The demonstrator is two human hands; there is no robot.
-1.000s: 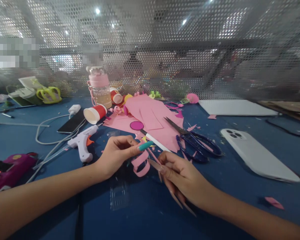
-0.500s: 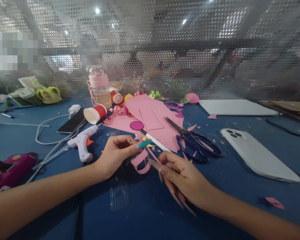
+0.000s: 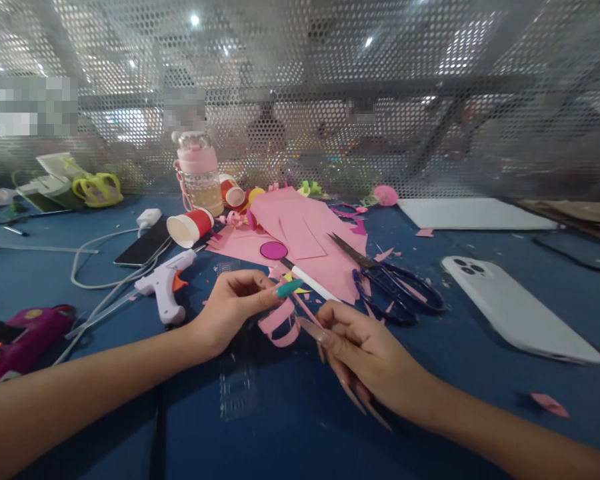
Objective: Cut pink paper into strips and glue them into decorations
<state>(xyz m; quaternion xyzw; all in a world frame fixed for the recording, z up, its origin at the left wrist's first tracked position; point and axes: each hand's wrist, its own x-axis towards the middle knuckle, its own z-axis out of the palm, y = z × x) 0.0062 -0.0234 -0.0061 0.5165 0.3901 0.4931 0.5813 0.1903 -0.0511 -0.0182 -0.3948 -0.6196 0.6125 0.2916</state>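
Observation:
My left hand (image 3: 237, 303) pinches a curled pink paper strip (image 3: 283, 333) between thumb and fingers; its long thumbnail is teal. My right hand (image 3: 363, 350) is closed on another part of the same pink paper, its long pale nails pointing left and down. Loops of the strip hang just below my left fingertips. Behind the hands lie pink paper sheets (image 3: 310, 220), a white-barrelled marker (image 3: 315, 283) and a magenta paper disc (image 3: 273, 250). Blue-handled scissors (image 3: 385, 277) rest half on the pink sheets, with their blades pointing to the back left.
A white glue gun (image 3: 165, 283) and a black phone (image 3: 143, 243) with a cable lie left. Red paper cups (image 3: 205, 223) and a pink-lidded bottle (image 3: 199, 177) stand behind. On the right are a white phone (image 3: 515, 310) and a white flat panel (image 3: 475, 215). Perforated metal sheeting (image 3: 305, 87) closes the back.
Both hands stay almost in place on the pink strip. Its loops have shifted very slightly to the left.

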